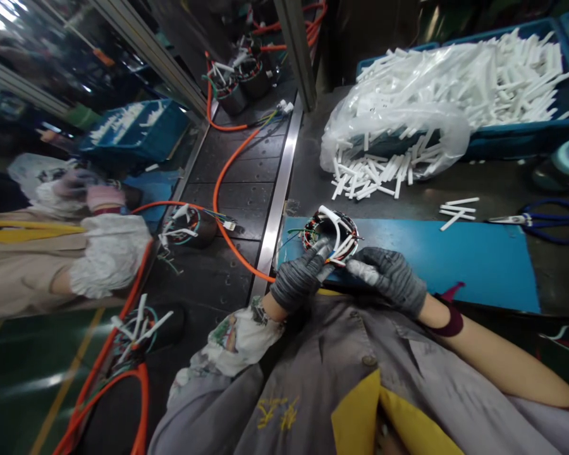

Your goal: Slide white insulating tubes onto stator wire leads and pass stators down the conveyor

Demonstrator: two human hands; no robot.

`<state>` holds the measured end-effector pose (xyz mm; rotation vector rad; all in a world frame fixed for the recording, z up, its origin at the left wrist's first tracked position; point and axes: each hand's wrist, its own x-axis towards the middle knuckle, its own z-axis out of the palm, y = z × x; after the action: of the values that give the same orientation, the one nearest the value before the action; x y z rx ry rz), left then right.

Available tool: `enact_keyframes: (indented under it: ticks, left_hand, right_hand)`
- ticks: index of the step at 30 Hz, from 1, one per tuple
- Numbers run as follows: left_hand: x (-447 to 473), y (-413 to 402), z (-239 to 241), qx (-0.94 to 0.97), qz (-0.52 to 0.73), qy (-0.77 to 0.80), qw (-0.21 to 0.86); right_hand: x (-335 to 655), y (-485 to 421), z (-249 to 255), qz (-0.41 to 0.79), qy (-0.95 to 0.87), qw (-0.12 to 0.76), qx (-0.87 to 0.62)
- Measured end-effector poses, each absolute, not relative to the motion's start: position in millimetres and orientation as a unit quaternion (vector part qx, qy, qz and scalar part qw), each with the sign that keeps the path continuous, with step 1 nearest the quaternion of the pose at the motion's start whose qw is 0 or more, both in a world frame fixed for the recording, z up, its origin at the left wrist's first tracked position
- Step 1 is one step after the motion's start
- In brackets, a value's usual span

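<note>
A motor stator (308, 237), a ring with red, white and green wires, stands on a blue mat at the bench's left end. White sleeves (330, 215) cover some of its wires and bend across its opening. My left hand (299, 278), in a grey glove, is closed on the stator's near left rim, thumb and fingertips among the wires. My right hand (386, 275), in a matching glove with pale fingertips, pinches at the near right rim beside a white sleeve end. What lies between the right fingertips is too small to make out.
Loose white sleeves spill from a plastic bag (398, 120) by a blue bin (507, 136). Blue-handled scissors (545, 220) and several sleeves (458, 210) lie right. A conveyor (241, 164) on the left carries more stators and orange cables (222, 183). A co-worker's gloved hand (105, 196) works beyond.
</note>
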<state>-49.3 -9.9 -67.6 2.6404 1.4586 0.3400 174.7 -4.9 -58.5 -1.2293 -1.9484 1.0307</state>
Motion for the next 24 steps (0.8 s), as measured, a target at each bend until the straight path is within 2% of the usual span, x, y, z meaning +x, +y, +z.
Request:
enact_keyframes:
  ticks: [2,4,6,10,12,13,18,24]
  left_hand:
    - [-49,-10,-69,0.869,0.133,0.473,0.065]
    - [-48,-10,-72,0.864,0.143,0.478,0.064]
    - [-47,-11,-74,0.861,0.143,0.486,0.052]
    - [-47,-9,-79,0.862,0.171,0.476,0.038]
    - [-48,-8,-82,0.865,0.188,0.463,0.035]
    - [-49,-7,-83,0.868,0.189,0.457,0.035]
    - [-54,-6,-87,0.884,0.142,0.443,0.054]
    - [-52,-7,-83,0.89,0.209,0.405,0.012]
  right_hand:
    - [174,-8,-62,0.478,-0.674,0.313,-0.467]
    - [174,-12,-69,0.503,-0.639,0.325,-0.483]
    - [174,-17,-75,0.439,-0.664,0.33,-0.508]
    - [179,-21,-77,0.183,-0.796,0.294,-0.496]
    - [182,-18,-74,0.154,-0.826,0.254,-0.479]
    - [182,-16,-72,0.179,-0.828,0.238,-0.475]
    - [168,-2,-69,0.462,-0.733,0.234,-0.441]
    - [174,-3,-65,0.49,-0.707,0.221,-0.461]
